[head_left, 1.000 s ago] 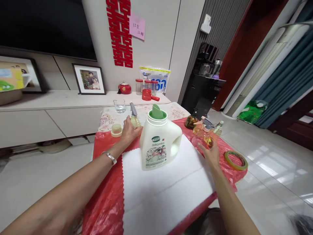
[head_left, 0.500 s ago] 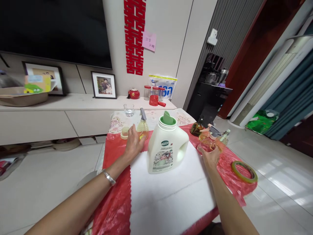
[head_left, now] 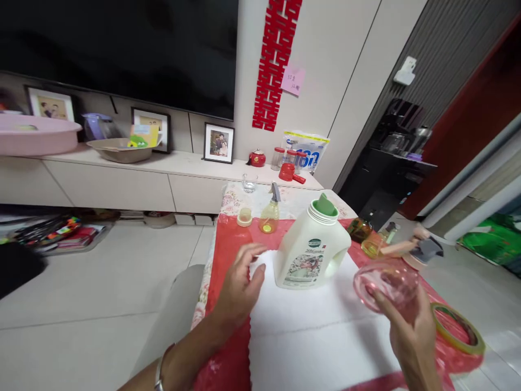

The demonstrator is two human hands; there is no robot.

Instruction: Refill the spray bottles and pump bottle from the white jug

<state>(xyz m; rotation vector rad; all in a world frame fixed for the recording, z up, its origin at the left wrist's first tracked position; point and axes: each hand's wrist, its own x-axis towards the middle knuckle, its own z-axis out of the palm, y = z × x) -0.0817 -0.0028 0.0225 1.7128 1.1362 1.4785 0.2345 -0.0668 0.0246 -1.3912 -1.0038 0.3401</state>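
My right hand point(head_left: 413, 328) is closed round the clear pink body of a spray bottle point(head_left: 388, 279), which is tilted with its spray head to the upper right. It is held over the right side of a white cloth point(head_left: 301, 347). My left hand point(head_left: 240, 285) is open with its fingers apart and holds nothing, near the cloth's left edge. Between the hands a pale green detergent jug point(head_left: 285, 260) stands upright on the cloth, uncapped, with a green spout in its neck. Behind the left hand stand a yellowish spray bottle point(head_left: 269, 216) and a pale cap point(head_left: 245, 218).
Red plastic sheeting point(head_left: 226, 244) covers much of the table. A roll of tape point(head_left: 474, 339) lies at the right. A brown bottle point(head_left: 359, 229) and another yellowish bottle point(head_left: 371, 247) stand at the right back. A glass cup point(head_left: 249, 184) sits at the far edge.
My right hand has lifted the pink spray bottle and brought it closer, tilted. My left hand has drawn back from beside the yellowish spray bottle. The view has swung left.
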